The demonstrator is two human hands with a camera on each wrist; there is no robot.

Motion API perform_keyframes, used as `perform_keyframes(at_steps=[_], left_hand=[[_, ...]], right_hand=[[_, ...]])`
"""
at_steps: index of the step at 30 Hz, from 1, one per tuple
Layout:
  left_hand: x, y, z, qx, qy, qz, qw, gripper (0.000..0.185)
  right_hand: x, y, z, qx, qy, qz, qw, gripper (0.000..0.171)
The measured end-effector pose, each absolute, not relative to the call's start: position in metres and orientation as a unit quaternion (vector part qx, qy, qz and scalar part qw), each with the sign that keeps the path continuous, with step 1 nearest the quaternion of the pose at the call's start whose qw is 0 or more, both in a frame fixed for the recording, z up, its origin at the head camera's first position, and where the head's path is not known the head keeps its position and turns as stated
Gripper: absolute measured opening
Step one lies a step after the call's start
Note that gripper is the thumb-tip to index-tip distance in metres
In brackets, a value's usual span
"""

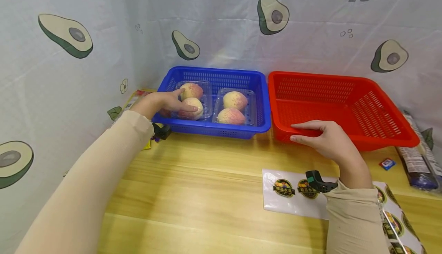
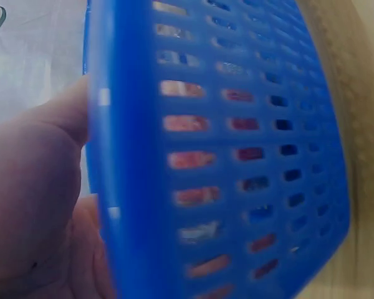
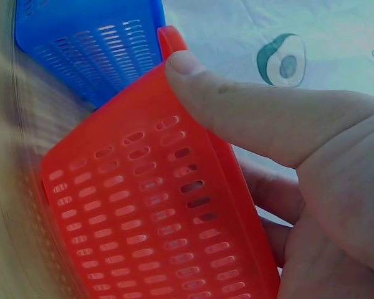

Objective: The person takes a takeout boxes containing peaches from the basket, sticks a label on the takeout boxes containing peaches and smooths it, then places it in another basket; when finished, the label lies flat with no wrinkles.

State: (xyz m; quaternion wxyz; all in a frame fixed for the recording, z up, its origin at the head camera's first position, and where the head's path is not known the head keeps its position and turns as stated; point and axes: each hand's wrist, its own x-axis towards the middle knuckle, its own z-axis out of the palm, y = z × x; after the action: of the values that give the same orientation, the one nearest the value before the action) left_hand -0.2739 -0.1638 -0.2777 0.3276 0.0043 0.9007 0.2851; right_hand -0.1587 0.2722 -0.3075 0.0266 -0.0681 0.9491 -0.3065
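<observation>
I see the left hand (image 1: 170, 101) with thumb and index finger apart across two of four visible peaches (image 1: 235, 100), its other fingers hidden; the right hand (image 1: 329, 137) pinches one red basket (image 1: 310, 87) at its near rim. Two clear boxes (image 1: 251, 106) hold those peaches, pale yellow blushed pink, inside one blue basket (image 1: 238, 132); both forearms (image 1: 83, 177) reach forward

Head view: above the tabletop (image 1: 193, 192), facing forward and down; widest of three. Left wrist view: very near the outer wall of the blue basket (image 2: 134, 162), rolled sideways. Right wrist view: near the outer wall of the red basket (image 3: 143, 205), rolled sideways. Shared: blue basket, all views; red basket, head and right wrist.
</observation>
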Motion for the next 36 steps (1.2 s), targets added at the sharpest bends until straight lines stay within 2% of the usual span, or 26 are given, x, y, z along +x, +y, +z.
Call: perform_keyframes(at_steps=[5,13,16,21,24,29,36], left_hand=[[-0.274,-0.168,-0.279,0.008,0.891,0.307,0.334,0.106],[-0.28,-0.166,-0.278,-0.007,0.884,0.329,0.331,0.086],[-0.28,-0.164,-0.275,-0.015,0.894,0.332,0.302,0.094],[-0.28,-0.161,-0.271,-0.037,0.902,0.357,0.241,0.117],[-0.281,-0.158,-0.271,-0.046,0.914,0.338,0.221,0.116],[-0.281,-0.15,-0.274,-0.035,0.927,0.314,0.201,0.103],[-0.278,-0.144,-0.277,-0.021,0.893,0.387,0.228,0.106]], right_hand=[[-0.16,0.27,-0.308,-0.069,0.949,-0.305,0.034,0.058],[-0.16,0.271,-0.31,-0.069,0.951,-0.299,0.039,0.061],[-0.161,0.271,-0.31,-0.067,0.951,-0.298,0.042,0.063],[-0.162,0.27,-0.31,-0.068,0.951,-0.298,0.045,0.064],[-0.162,0.269,-0.31,-0.071,0.951,-0.298,0.045,0.065],[-0.162,0.269,-0.31,-0.068,0.952,-0.295,0.048,0.067],[-0.161,0.269,-0.309,-0.067,0.952,-0.293,0.05,0.067]])
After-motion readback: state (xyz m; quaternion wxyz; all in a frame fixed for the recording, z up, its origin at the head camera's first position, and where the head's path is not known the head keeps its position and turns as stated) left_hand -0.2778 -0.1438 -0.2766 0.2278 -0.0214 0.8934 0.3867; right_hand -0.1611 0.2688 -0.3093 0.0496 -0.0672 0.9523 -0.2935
